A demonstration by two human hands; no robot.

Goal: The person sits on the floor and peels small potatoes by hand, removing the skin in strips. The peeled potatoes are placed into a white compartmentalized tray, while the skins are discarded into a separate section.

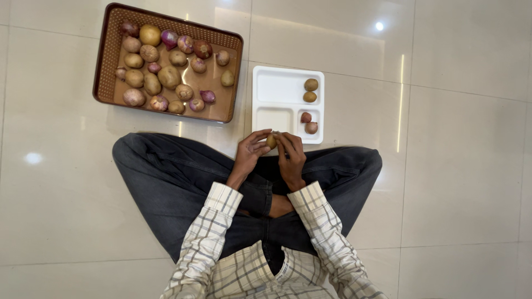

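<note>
Sitting cross-legged on the floor, I held one small potato [271,141] between both hands, just at the near edge of the white tray.

Head view, items as recorded:

Potato: small, rounded, tan, dull-skinned. It was pinched from either side by the fingertips of my left hand [250,152] and my right hand [290,156].

White compartment tray [280,94]: smooth moulded plastic, rectangular with rounded corners. Its upper right cell held two tan potatoes [310,90]; the lower right cell held two reddish onions [308,123]; the large cell and the small lower left cell showed bare plastic.

Brown basket tray [105,61]: rectangular, with perforated lattice walls, lying to the left of the white tray and slightly askew. Inside lay a loose mix of tan potatoes and purple-red onions [166,69], papery and round.

Floor [454,138]: large glossy pale tiles with thin grout lines, carrying bright reflections of ceiling lights.

Pose: both forearms, in checked cream sleeves [216,221], ran forward over my dark trousers [166,177]. My wrists were close together and my fingers curled inward, both hands closed lightly on the potato.
</note>
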